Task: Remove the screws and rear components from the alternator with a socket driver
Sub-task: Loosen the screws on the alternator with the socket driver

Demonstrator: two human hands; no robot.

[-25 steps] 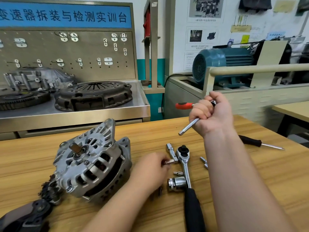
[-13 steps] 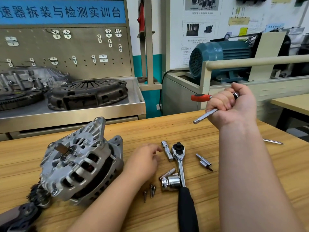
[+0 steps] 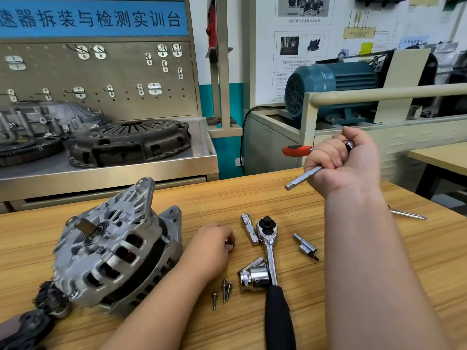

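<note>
A long table of pale striped wood (image 3: 252, 198) fills the foreground of a workshop; behind it on the left stands a grey steel bench (image 3: 126, 170) with a hook-studded pegboard and a blue sign in white characters, and on the right a cream railed stand bears a teal ribbed electric motor (image 3: 336, 82) under wall posters. On the bench lie a dark rusty clutch cover (image 3: 131, 140) and a grey cast gearbox housing (image 3: 50, 117). The silver finned alternator (image 3: 113, 248) rests tilted on the table at the left, dark parts at its lower end, just beside the left forearm. The right forearm crosses the table's right side and hides most of a screwdriver, only its tip showing. The right hand (image 3: 346, 165), raised above the table, is clenched round a red-handled steel socket driver (image 3: 300, 178). A black-handled chrome ratchet (image 3: 270, 248) lies between the arms, a chrome socket (image 3: 254, 277) touching it, a knurled extension bar (image 3: 249, 228) alongside its head. The left hand (image 3: 212, 246), fingers curled, pinches a small shiny metal piece (image 3: 228, 242). Three loose screws (image 3: 223, 291) lie near its wrist
</note>
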